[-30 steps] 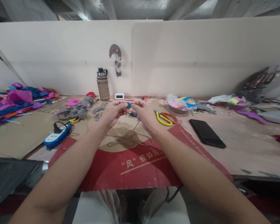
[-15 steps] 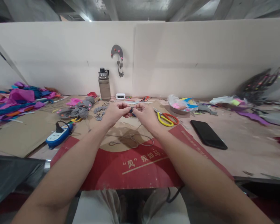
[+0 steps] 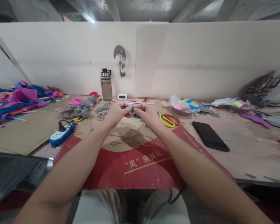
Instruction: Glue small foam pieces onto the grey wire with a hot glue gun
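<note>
My left hand (image 3: 118,114) and my right hand (image 3: 146,114) meet over the cardboard, thumbs and fingertips pinched together. A small blue piece (image 3: 132,109) shows between the fingertips of both; it is too small to tell its kind. Below them a thin grey cord (image 3: 151,145) lies in loose loops on the red and brown cardboard (image 3: 102,174). Just beyond my right wrist are scissors (image 3: 169,120) with yellow and orange handles. Dark blue bits are partly hidden behind my right fingers. Grey felt cut-outs (image 3: 100,114) lie beside my left hand.
A power strip (image 3: 62,135) and a pile of grey felt pieces (image 3: 78,109) are on the left. A black phone (image 3: 210,136) lies right of the cardboard. Behind stand a bottle (image 3: 106,85), a small clock (image 3: 122,96) and a bowl (image 3: 183,112) with plastic-wrapped bits.
The view has shifted slightly, so everything sits a little further right. Both hands stay pinched together, and the blue piece between the fingertips now shows more clearly.
</note>
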`<state>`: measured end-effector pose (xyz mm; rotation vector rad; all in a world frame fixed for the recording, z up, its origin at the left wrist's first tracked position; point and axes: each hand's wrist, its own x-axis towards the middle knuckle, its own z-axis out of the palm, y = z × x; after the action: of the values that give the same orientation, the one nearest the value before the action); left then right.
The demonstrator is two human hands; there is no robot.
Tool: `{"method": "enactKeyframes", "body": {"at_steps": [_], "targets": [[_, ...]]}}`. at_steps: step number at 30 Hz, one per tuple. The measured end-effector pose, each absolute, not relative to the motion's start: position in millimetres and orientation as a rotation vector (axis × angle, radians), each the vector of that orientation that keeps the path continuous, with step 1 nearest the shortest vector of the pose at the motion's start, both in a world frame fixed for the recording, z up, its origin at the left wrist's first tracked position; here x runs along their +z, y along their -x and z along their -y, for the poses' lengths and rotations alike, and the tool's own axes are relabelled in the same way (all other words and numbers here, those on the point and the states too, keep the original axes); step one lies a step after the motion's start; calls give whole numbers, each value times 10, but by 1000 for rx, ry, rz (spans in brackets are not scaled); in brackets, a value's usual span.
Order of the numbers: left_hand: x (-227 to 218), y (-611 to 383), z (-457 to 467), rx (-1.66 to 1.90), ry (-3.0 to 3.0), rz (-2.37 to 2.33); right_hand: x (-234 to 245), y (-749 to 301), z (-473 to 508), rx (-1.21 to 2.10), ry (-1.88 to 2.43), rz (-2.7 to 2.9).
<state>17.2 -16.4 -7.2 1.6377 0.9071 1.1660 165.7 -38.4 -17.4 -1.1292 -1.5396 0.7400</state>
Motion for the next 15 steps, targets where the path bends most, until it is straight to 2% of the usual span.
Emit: {"method": "enactKeyframes", "body": {"at_steps": [8,15], "targets": [[-34,-139,176,1016,-1587,-709,-137,-1722,368,565,1236,1549],[-32,-119,190,990,-1766,-818,-181,-1708,373,411,1274,1657]]}}
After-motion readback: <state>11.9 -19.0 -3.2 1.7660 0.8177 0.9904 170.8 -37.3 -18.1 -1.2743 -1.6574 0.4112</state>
